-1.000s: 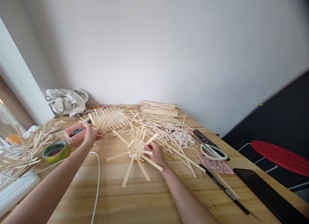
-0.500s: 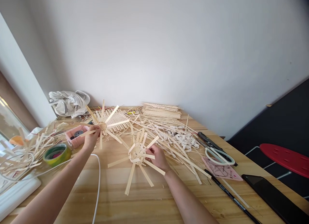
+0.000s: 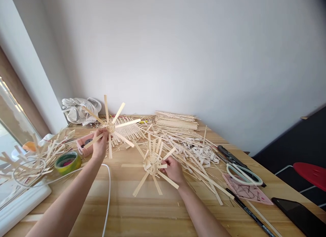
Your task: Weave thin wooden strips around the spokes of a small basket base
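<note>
My left hand (image 3: 101, 141) is closed on a small woven piece (image 3: 111, 128) of pale bamboo strips, which fan out from its round centre like spokes. It is held up above the back left of the table. My right hand (image 3: 173, 169) pinches a second piece, a small round woven bamboo basket (image 3: 152, 162) with strips radiating around it, over the middle of the table. The two pieces are apart. A flat woven bamboo mat (image 3: 128, 130) lies behind the left one.
Bamboo strips (image 3: 175, 120) are stacked at the back, with loose scraps (image 3: 196, 150) in front. Scissors (image 3: 244, 174), a pink tray (image 3: 251, 192), a black pen (image 3: 251, 213) and a phone (image 3: 297, 213) lie right. Left are tape (image 3: 67, 163), a pink box (image 3: 85, 145) and a white cable (image 3: 109, 189).
The view has shifted, moving the table things rightward in the picture. The left piece is raised slightly. The basket in my right hand has tilted, and both hands keep their hold.
</note>
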The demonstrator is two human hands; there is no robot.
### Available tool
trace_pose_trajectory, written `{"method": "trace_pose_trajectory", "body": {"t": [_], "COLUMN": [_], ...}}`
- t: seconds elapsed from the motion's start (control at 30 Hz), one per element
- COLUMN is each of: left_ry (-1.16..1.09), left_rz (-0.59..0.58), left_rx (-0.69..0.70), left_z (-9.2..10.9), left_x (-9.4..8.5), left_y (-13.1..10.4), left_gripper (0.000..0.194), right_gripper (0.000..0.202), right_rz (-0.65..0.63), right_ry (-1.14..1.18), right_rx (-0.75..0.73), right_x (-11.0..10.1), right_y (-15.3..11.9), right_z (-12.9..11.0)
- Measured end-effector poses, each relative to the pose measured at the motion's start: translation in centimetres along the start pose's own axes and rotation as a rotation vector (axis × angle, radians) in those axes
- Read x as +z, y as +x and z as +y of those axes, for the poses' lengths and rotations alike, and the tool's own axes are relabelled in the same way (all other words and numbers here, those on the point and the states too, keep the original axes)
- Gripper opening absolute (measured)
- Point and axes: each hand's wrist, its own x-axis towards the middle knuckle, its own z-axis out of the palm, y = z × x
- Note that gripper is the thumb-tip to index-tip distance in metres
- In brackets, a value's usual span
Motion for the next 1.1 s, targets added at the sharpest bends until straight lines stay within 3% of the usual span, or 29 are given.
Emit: {"method": "trace_pose_trajectory", "body": {"t": [0.13,0.37,0.8,1.1], "left_ry": [-0.147,-0.21,-0.18,-0.143], "left_rz": [-0.218,-0.366,-0.381,-0.371], "left_rx": [-0.003,-0.007,0.035,0.054], "left_z": [1.0,1.5,1.5,1.8], "left_x": [1.5,3.4,4.4,4.3], "left_y": [-1.9,-3.4,-4.5,-4.3], "left_gripper": [0.018,0.017,0.016,0.015], "right_gripper": [0.011,0.015,0.017,0.011], "right_rz": [0.046,-0.02,-0.099,-0.133], "right_ry": [-0.067,-0.016,-0.037,-0.18], "right_rx": [0.004,-0.027,0.009,-0.11], "right_x": [0.5,0.7,0.1,-0.9], "right_y": [0.2,0.2,-0.1,-0.3], "right_z": [0.0,0.1,-0.9,-1.5]}}
